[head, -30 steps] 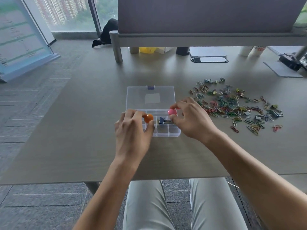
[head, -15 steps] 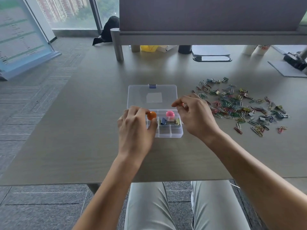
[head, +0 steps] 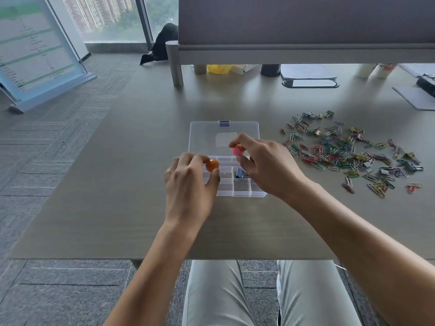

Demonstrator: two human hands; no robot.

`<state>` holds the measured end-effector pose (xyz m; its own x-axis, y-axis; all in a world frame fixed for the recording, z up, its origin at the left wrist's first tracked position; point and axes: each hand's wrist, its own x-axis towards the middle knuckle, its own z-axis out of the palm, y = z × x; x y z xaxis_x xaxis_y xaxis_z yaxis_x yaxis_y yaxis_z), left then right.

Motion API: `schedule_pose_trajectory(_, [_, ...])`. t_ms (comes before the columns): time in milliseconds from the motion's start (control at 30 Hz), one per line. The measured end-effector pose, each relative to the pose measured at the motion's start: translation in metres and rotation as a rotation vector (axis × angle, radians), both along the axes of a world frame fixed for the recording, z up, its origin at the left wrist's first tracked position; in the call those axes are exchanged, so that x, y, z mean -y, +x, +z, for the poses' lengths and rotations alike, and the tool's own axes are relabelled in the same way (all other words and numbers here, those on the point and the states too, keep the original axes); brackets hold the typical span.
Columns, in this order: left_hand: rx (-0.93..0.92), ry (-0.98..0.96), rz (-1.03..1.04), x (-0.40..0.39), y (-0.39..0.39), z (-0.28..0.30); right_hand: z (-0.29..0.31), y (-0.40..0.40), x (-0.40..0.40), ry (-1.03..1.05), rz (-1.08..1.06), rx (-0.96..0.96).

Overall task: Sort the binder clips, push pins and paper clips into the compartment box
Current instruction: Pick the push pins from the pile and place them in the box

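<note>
A clear plastic compartment box (head: 242, 191) sits on the grey wood-grain desk (head: 113, 184), its transparent lid (head: 207, 135) folded open and lying flat behind the tray. The tray is split into small square cells by thin see-through walls; most of the visible cells look bare, and one near the middle holds a dark blue binder clip (head: 239, 172) with something yellowish beside it — too small to tell what.

The left hand (head: 188, 191) hovers over the tray's left side, thumb and fingertips pinched on a round, glossy orange push pin (head: 212, 165). The right hand (head: 266, 165) is over the tray's far right part, fingers curled and clamped with the thumb on a round pink push pin (head: 237, 151), held just above the hinge line.

To the right of the box, well apart from it, a loose scatter of coloured wire paper clips (head: 329, 156) — green, pink, blue, white, yellow — spreads across the desk, with small binder clips (head: 409, 158) mixed among them.
</note>
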<state>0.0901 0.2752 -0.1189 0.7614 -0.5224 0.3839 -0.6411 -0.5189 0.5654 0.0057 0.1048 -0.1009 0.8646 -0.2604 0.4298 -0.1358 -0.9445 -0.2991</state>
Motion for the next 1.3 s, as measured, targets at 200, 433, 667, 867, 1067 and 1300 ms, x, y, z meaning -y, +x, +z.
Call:
schedule_pose_trajectory(200, [0.003,0.000,-0.006,0.000,0.001,-0.001,0.001,-0.002,0.004,-0.055,0.018,-0.015])
schedule_pose_trajectory(433, [0.003,-0.004,-0.013,0.003,0.000,-0.002,-0.002,0.001,0.012,0.072,0.084,-0.075])
schedule_pose_trajectory(667, [0.011,-0.002,-0.010,0.004,0.002,-0.003,0.001,-0.003,0.012,0.091,0.061,-0.082])
schedule_pose_trajectory(867, [0.046,0.032,-0.041,0.017,0.005,0.002,0.001,-0.013,0.015,0.094,0.026,-0.084])
schedule_pose_trajectory(1067, [0.044,0.179,-0.102,0.034,0.008,0.005,-0.002,-0.025,0.016,0.139,-0.031,-0.079])
schedule_pose_trajectory(1300, [0.048,0.200,-0.083,0.025,-0.003,-0.005,-0.012,-0.034,0.013,0.158,-0.160,-0.004])
